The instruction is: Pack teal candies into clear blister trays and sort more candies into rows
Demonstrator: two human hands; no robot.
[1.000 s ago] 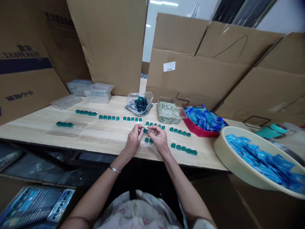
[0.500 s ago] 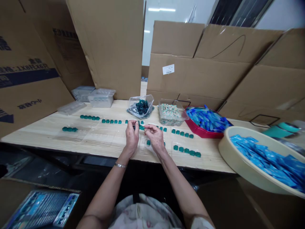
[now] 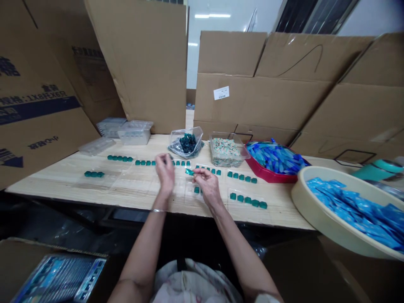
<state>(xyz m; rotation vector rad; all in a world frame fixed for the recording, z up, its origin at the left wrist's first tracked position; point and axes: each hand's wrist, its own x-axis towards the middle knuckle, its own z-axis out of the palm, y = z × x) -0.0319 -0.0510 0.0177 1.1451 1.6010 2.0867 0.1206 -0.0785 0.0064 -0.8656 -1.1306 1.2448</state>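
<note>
My right hand pinches a small teal piece between its fingertips, above a clear plastic blister tray. My left hand hangs with its fingers bunched over the far row of teal pieces, and the fingers hide whatever lies under them. Several more teal pieces sit in rows in clear trays on the light wooden table. Some stand close to my right hand, just below its fingers.
Behind the rows stand a plastic bag of dark teal pieces and a clear box of mixed packets. A red tray and a beige basin hold blue packets at right. Cardboard sheets wall the back.
My left hand has moved away from my right hand, up and to the left over the far row. The two hands were together at the teal pieces before.
</note>
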